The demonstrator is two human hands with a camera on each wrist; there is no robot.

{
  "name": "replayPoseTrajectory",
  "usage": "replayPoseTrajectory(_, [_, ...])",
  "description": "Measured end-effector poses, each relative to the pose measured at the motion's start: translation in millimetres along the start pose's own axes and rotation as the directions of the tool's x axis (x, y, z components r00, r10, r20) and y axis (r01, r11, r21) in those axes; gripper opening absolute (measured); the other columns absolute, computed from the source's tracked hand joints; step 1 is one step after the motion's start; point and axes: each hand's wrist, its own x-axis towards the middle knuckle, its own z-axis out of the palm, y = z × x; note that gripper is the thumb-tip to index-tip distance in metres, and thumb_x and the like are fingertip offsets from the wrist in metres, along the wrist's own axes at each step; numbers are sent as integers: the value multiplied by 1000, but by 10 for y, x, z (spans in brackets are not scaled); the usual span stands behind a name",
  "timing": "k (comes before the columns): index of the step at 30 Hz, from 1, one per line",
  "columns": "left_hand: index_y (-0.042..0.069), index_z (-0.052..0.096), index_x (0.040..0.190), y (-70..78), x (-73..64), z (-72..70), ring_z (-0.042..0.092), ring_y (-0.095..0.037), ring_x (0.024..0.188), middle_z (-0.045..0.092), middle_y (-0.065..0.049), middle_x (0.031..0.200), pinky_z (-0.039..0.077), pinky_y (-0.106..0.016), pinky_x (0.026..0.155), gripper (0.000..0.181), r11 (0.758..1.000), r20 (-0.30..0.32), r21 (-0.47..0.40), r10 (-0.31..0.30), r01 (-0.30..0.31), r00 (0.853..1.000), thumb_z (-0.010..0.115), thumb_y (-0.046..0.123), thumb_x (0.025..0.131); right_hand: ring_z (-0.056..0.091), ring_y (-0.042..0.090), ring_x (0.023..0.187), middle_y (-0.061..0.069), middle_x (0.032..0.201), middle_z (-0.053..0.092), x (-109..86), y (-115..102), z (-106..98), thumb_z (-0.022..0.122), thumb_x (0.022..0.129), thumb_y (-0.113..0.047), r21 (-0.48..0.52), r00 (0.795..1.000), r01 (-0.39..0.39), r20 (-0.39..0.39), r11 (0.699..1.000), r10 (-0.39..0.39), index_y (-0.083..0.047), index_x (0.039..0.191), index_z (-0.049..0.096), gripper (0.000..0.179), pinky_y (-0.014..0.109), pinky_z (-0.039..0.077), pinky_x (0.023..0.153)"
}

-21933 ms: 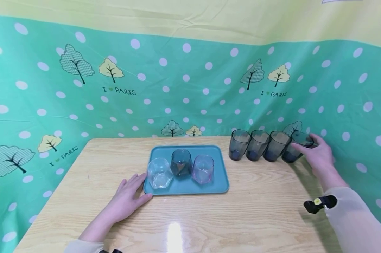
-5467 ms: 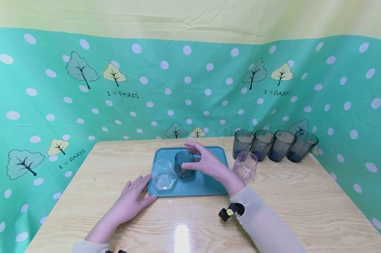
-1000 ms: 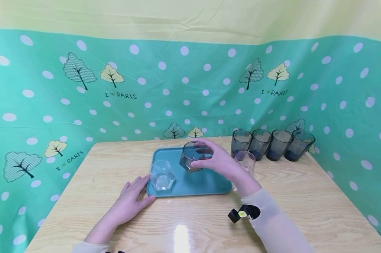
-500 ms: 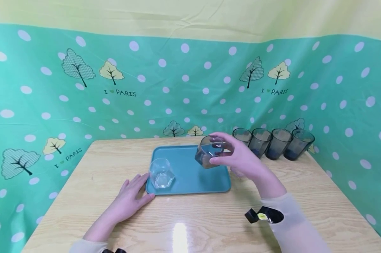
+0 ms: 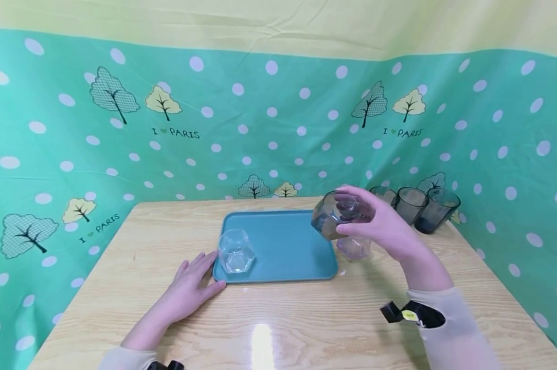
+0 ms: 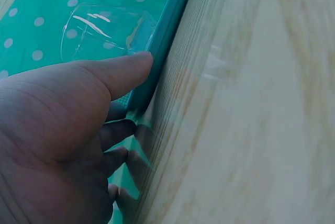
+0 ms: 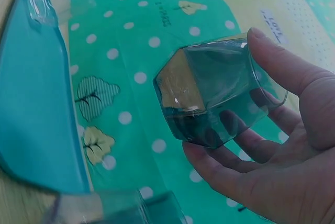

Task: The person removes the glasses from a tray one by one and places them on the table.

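Observation:
My right hand [image 5: 391, 226] grips a dark smoky faceted glass [image 5: 325, 218] by its side, tilted in the air over the right end of the blue tray [image 5: 287, 249]. In the right wrist view, the thumb lies on the rim of the glass [image 7: 209, 77] and the fingers wrap its far side. Fingers extended, my left hand [image 5: 185, 288] rests against the tray's front left corner. Its thumb touches the tray edge in the left wrist view. A clear faceted glass [image 5: 235, 257] stands upright on the tray's left end.
A pinkish faceted glass [image 5: 354, 248] stands on the table just right of the tray, partly hidden by my right hand. Tall grey tumblers [image 5: 412, 203] line up at the back right, some covered by the hand. A dotted curtain [image 5: 278, 128] closes off the back.
The right hand has lifted the dark glass off the tray's middle and carried it rightwards, tilting it. Earlier, the pink glass went from the tray to the table. My left hand stays put.

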Motion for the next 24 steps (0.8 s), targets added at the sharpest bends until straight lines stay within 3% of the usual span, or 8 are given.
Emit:
replayPoseTrajectory(7, [-4, 43, 165, 5, 4, -3, 30, -54, 160, 49, -27, 166, 8, -78, 127, 82, 1000, 3, -15, -9, 9, 1000, 77, 40, 106, 61, 29, 134, 13, 155, 59, -137, 7, -264, 85, 101, -14, -23, 997, -9, -73, 1000, 8, -21, 164, 50, 73, 27, 60, 93])
replayPoseTrajectory(19, [-5, 43, 165, 24, 12, -9, 30, -53, 160, 49, -28, 166, 9, -78, 127, 80, 1000, 10, -9, -12, 12, 1000, 77, 38, 106, 61, 16, 132, 4, 155, 59, -329, 128, -699, 77, 105, -7, -101, 986, 19, -161, 995, -35, -20, 165, 48, 68, 20, 56, 92])
replayPoseTrajectory(24, [-5, 44, 165, 22, 10, -3, 31, -54, 160, 49, -28, 165, 10, -78, 127, 81, 1000, 8, -6, -10, 10, 1000, 76, 40, 106, 62, 12, 129, -2, 155, 59, -393, 221, -861, 76, 105, -5, -117, 982, -5, -187, 993, -17, -22, 165, 48, 69, 23, 58, 83])
